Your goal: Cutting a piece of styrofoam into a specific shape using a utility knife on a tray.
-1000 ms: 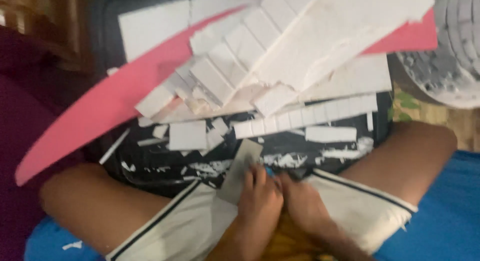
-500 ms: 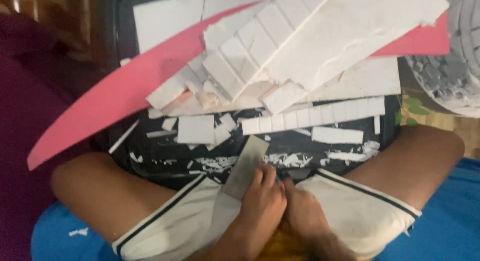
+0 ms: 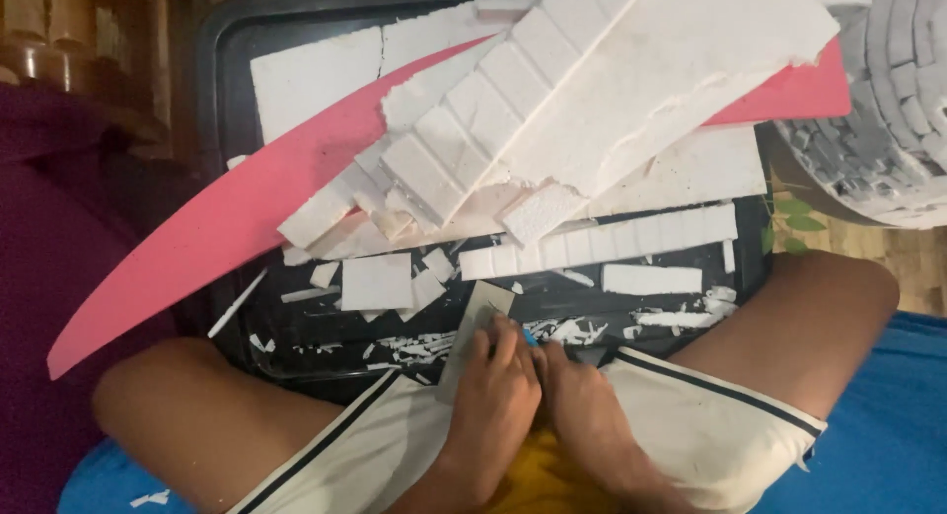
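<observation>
My left hand (image 3: 493,401) grips a flat greyish-white foam strip (image 3: 475,322) whose far end rests on the black tray (image 3: 225,100) in front of my crossed legs. My right hand (image 3: 584,415) presses close against the left, fingers curled. A small blue tool tip (image 3: 530,339) shows between the two hands at the strip's edge; the rest of it is hidden. Both hands sit over my lap, on white shorts with black stripes (image 3: 710,425).
The tray holds scored white foam slabs (image 3: 592,90), a row of cut foam blocks (image 3: 602,240), small scraps (image 3: 375,282) and crumbs. A long pink foam sheet (image 3: 197,238) lies across it. A round structure of grey-white foam blocks (image 3: 888,110) stands at the right.
The view has shifted slightly. My hands stay together on the foam strip, which has edged a little further over the tray's near rim.
</observation>
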